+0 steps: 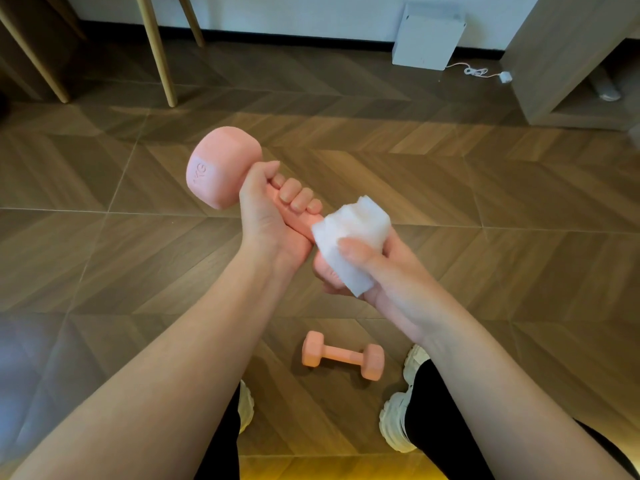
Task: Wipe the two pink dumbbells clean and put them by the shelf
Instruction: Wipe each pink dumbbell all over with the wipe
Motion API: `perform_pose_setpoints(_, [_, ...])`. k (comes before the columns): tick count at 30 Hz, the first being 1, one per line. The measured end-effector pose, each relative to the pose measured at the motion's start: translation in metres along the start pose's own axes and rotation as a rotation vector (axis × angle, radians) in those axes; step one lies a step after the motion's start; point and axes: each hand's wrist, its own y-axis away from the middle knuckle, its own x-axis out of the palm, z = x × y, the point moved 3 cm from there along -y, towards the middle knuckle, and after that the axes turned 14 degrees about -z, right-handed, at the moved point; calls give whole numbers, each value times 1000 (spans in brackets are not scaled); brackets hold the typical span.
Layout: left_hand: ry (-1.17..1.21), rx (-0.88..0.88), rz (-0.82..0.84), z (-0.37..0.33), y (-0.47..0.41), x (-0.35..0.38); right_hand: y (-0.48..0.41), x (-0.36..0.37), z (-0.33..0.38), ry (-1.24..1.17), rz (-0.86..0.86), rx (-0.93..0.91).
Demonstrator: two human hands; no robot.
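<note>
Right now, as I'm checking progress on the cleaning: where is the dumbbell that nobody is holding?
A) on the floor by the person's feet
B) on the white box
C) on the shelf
A: the loose dumbbell lies on the floor by the right shoe, while the left hand grips the other dumbbell and the right hand holds a white cloth on it.

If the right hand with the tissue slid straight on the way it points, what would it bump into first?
Probably the left hand, which grips the dumbbell handle just ahead of the right hand and its tissue, though depth is hard to judge.
</note>
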Motion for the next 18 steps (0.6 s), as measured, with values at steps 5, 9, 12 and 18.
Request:
perform_pose_setpoints(5, [-25,9,-17,1,0,-2,-4,5,-7,91,-123,-21])
perform_pose_setpoints(9, [-23,-5,-3,1,1,0,-6,4,-4,13,-81,7])
perform_pose_setpoints(12, [2,-4,-1,-3,0,0,-2,-1,3,-53,72,10])
perform_pose_setpoints(18, [-41,26,16,0,4,0,-5,5,-6,95,-65,-38])
